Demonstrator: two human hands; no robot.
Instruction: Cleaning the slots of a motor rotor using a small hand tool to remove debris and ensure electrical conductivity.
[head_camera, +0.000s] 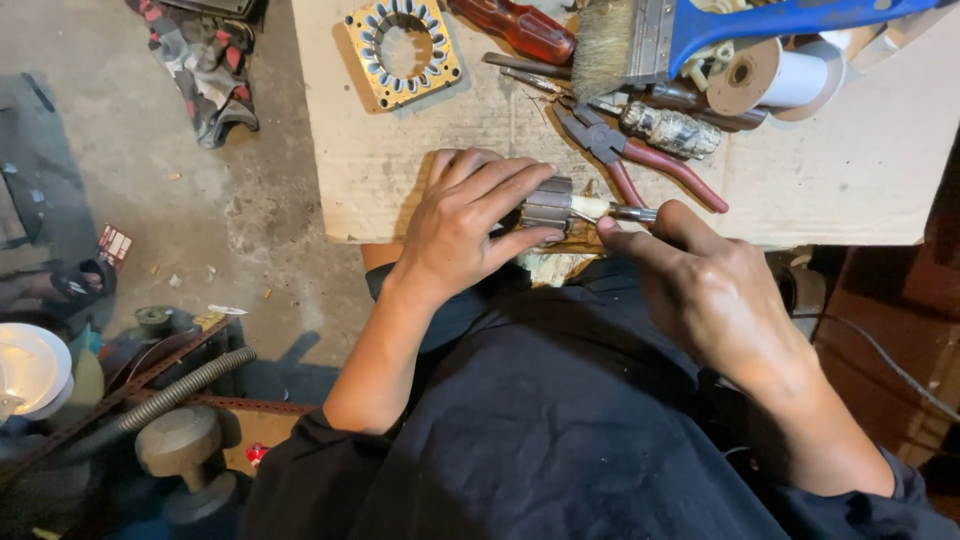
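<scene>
- Head view: the left hand (462, 232) wraps its grip around a small grey slotted metal rotor core (548, 205), fingers over the top and thumb beneath, which looks meant to brace it against the near edge of the worn cardboard-covered bench (400, 170).
- The right hand (712, 290) pinches closed on a thin metal tool (632, 212) lying along the core's pale shaft (590, 207) (whether it touches the shaft I cannot tell).
- The core sits just past the left fingertips, between both hands, above the lap.
- Behind it lie red-handled pliers (640, 160), within easy reach, and farther back a square brass-coloured stator ring (402, 52), a blue-handled paintbrush (700, 35) and a white tape roll (765, 75).
</scene>
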